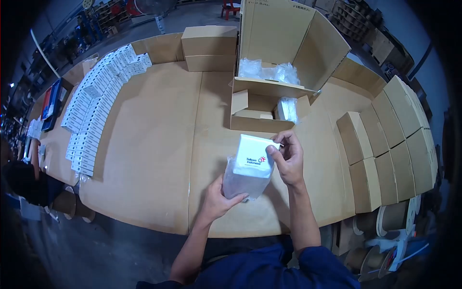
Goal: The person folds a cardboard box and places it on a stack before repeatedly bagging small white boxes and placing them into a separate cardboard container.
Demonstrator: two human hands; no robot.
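A white box (248,147) printed "Telkom Indonesia" sits partly inside a clear plastic bag (243,187), its upper part showing above the bag. My left hand (216,200) grips the bagged lower part from the left and below, thumb across the front. With thumb and fingers, my right hand (289,160) pinches at the upper right corner of the white box; whether it also holds the bag's edge cannot be made out. Just beyond, an open small carton (260,126) holds another bagged white box (288,110) at its right end.
A tall open carton (274,29) with clear plastic bags (281,73) stands behind. Rows of small white boxes (91,113) line the left. Closed brown cartons (370,159) are stacked at right, another carton (209,48) at the back. A person's arm (34,156) shows far left.
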